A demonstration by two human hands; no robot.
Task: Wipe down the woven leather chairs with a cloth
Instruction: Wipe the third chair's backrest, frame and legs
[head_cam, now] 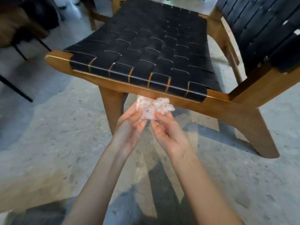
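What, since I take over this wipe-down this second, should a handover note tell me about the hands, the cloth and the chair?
Left hand: pinches the cloth.
Right hand: pinches the same cloth from the other side.
Cloth: white with red specks, bunched, held up by the chair's wooden rail; whether it touches the rail cannot be told.
Done: nothing visible shows which parts are wiped.
Left: likely the woven seat and the woven back.

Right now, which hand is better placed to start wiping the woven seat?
Right hand, marginally: it and the left hand both pinch the cloth under the front rail, but the backrest stands on its side.
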